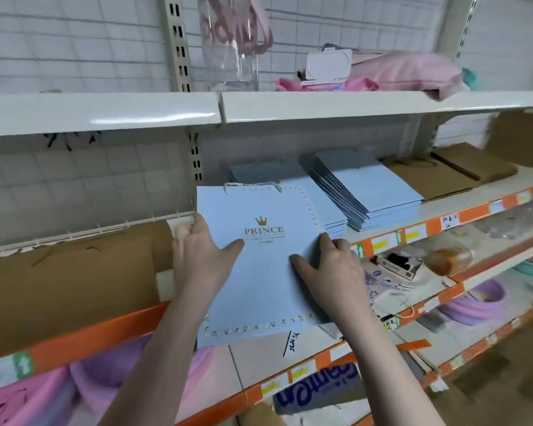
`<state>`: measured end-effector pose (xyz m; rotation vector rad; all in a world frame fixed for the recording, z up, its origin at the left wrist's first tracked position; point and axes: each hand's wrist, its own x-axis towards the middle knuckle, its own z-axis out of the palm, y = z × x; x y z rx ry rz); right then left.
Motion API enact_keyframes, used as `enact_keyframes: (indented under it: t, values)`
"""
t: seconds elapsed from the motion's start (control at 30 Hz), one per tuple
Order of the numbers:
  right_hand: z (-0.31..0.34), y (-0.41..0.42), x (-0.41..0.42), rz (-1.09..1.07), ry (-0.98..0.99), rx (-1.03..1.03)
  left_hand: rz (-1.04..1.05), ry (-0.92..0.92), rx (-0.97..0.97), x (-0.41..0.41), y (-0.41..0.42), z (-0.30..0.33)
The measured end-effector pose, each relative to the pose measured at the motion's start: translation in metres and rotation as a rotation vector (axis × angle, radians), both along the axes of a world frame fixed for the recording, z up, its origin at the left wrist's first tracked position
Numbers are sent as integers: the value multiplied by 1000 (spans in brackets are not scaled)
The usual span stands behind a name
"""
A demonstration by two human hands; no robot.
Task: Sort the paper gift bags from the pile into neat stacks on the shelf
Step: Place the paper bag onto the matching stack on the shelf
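A flat light-blue gift bag (pixel 259 278) printed with a gold crown and "PRINCE" lies in front of me, its rope handle pointing toward the back of the shelf (pixel 437 210). My left hand (pixel 197 253) grips its left edge, thumb on top. On its right edge rests my right hand (pixel 333 265), thumb on the face. Behind it lies a low stack of blue bags (pixel 323 204). To the right of that sits a taller fanned stack of blue bags (pixel 370 186).
Brown paper bags (pixel 443 176) lie at the shelf's right end. A cardboard sheet (pixel 68 284) covers the shelf to the left. The upper shelf (pixel 320 106) holds a clear vase (pixel 231 56) and pink items (pixel 403 72). Lower shelves carry purple basins and boxes.
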<state>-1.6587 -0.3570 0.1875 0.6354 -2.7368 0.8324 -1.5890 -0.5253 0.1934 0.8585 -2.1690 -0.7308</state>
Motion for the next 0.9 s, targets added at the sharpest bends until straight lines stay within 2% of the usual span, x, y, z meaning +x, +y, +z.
enact_keyframes:
  t: [0.4, 0.57, 0.77, 0.9]
  values:
    - [21, -45, -173, 43, 26, 13, 63, -56, -79, -157, -27, 24]
    - [19, -66, -221, 128, 55, 86, 136, -107, -41, -187, -36, 18]
    - [5, -70, -247, 197, 113, 205, 184, -88, 9, -203, -33, -4]
    - [-6, -68, -257, 226, 130, 214, 188, -43, 31, -208, -24, -16]
